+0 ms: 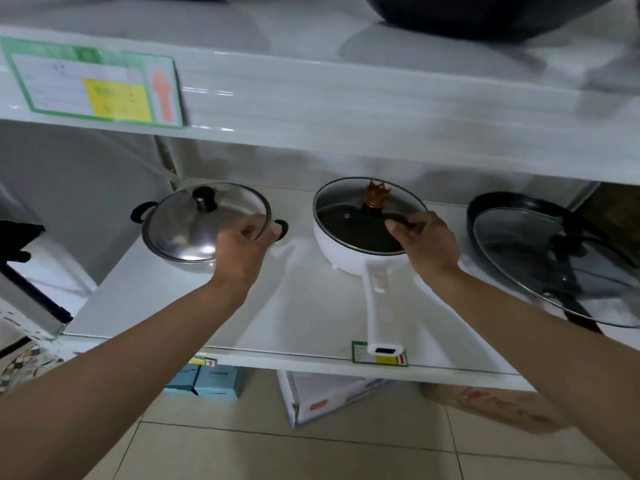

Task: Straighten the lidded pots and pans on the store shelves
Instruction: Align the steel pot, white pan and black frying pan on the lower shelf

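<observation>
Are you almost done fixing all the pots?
About halfway, I think. The left hand is at the steel pot's lid rim and the right hand grips the white pan's glass lid, so those two are in hand. The black pan's lid still sits crooked, sliding off.

The round steel pot with black side handles (180, 237) has a polished, mirror-bright metal lid with a black knob that looks like plastic. The white long-handled pan (360, 258) has a smooth, glossy coat outside and a matt black inside, seen through its clear glass lid (367, 216) with a metal rim and a shiny bronze-coloured knob. The black frying pan (512, 206) looks matt; a clear glass lid leans on it. The white shelf (173, 299) is smooth and glossy, reflecting light.
</observation>
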Available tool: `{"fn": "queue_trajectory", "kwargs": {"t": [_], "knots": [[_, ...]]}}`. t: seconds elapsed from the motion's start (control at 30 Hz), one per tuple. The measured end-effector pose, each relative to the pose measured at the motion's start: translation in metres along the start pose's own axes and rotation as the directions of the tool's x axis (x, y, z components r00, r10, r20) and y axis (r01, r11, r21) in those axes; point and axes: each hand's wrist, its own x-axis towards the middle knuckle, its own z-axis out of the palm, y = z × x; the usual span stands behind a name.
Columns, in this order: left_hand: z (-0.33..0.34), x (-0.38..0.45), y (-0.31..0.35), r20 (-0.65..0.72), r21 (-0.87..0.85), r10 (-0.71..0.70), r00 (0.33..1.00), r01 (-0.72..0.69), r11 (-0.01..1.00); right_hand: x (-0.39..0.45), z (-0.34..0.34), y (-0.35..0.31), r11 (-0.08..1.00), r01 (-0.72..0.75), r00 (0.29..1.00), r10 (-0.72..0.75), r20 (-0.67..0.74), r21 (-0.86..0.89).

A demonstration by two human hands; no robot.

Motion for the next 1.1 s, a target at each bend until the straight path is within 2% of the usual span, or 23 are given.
{"fn": "queue_trajectory", "kwargs": {"t": [0.2, 0.37, 0.47, 0.57, 0.67, 0.77, 0.87, 1.1], "knots": [[0.062, -0.08, 0.039, 0.221, -0.04, 0.014, 0.975, -0.005, 0.999, -0.022, -0.063, 0.044, 1.0, -0.005, 1.0, 0.006, -0.017, 0.025], [0.123, -0.159, 0.062, 0.428, -0.108, -0.071, 0.901, 0.129, 0.986, -0.031, -0.126, 0.083, 0.998, -0.055, 0.996, 0.057, -0.069, 0.031], [0.161, -0.2, 0.064, 0.502, -0.138, -0.134, 0.854, 0.232, 0.963, -0.032, -0.163, 0.106, 0.994, -0.103, 0.986, 0.106, -0.13, 0.03], [0.197, -0.23, 0.061, 0.579, -0.146, -0.225, 0.784, 0.371, 0.917, -0.028, -0.195, 0.133, 0.981, -0.18, 0.953, 0.192, -0.234, 0.074], [0.233, -0.246, 0.066, 0.671, -0.129, -0.312, 0.672, 0.52, 0.845, -0.019, -0.221, 0.16, 0.958, -0.262, 0.903, 0.285, -0.322, 0.114], [0.262, -0.255, 0.07, 0.739, -0.066, -0.348, 0.577, 0.575, 0.815, -0.005, -0.237, 0.184, 0.934, -0.332, 0.867, 0.357, -0.346, 0.131], [0.288, -0.259, 0.069, 0.736, -0.008, -0.357, 0.575, 0.535, 0.845, 0.009, -0.244, 0.199, 0.888, -0.43, 0.846, 0.46, -0.268, 0.165], [0.348, -0.261, 0.067, 0.646, 0.066, -0.416, 0.64, 0.496, 0.866, 0.028, -0.232, 0.203, 0.697, -0.527, 0.814, 0.579, 0.053, 0.487]]}}
